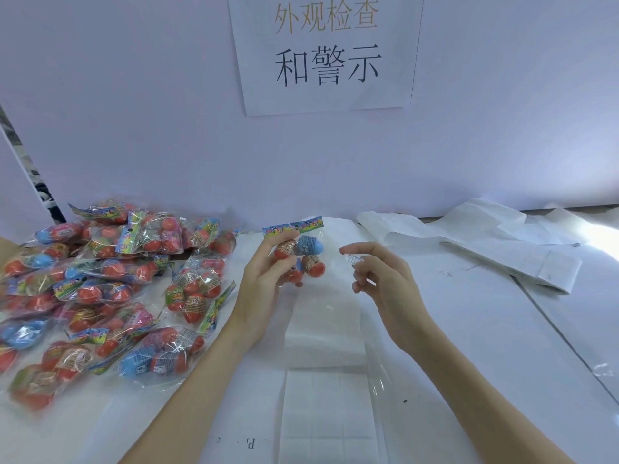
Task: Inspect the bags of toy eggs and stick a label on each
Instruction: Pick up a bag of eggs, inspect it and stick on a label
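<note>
My left hand (264, 279) holds up a clear bag of toy eggs (301, 256) above the table, fingers curled round it; red and blue eggs show under a colourful header strip. My right hand (382, 283) hovers just right of the bag and pinches a small white printed label (353, 259) at its fingertips. The label is a short gap away from the bag, not touching it. A sheet of white labels (326, 406) lies on the table below my hands.
A big pile of bagged toy eggs (100, 289) covers the table's left side. Used white backing sheets (502, 249) lie crumpled at the back right. A paper sign (326, 51) hangs on the wall behind. Clear film (378, 373) lies over the label sheet.
</note>
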Tool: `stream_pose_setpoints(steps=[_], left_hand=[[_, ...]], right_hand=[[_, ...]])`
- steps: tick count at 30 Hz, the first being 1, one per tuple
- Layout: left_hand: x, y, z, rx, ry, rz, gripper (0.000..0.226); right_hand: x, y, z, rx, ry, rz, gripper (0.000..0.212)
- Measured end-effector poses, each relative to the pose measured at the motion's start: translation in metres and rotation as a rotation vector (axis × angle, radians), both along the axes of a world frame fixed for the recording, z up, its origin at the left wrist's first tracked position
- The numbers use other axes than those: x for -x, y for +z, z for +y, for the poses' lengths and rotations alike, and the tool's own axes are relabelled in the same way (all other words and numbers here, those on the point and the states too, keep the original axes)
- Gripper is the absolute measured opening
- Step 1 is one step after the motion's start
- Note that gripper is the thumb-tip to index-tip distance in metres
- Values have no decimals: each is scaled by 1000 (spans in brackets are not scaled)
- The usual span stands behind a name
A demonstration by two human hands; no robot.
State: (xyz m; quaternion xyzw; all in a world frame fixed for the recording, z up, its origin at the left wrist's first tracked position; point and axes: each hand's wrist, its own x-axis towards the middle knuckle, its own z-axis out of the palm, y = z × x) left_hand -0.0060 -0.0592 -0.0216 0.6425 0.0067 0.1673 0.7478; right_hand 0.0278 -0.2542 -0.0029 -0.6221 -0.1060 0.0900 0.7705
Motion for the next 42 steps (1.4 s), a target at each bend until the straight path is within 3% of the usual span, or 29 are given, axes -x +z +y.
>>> stream_pose_setpoints(steps=[13,22,35,39,42], left_hand=[[2,-6,-5,-245,-29,-112,42],[2,-6,-4,-207,-63,-121,36],[0,-8,-4,-251,-29,-139,45],[-1,-7,-4,-229,-10,-151,41],[-1,-7,-3,-205,-16,-152,41]], right_hand=[[7,-5,8,187,50,-146,43],[10,-5,11,203,22,-130,44],[8,-9,11,225,38,-164,33],[2,-14,9,398,-143,-298,18],[1,-15,8,376,-165,-308,10]])
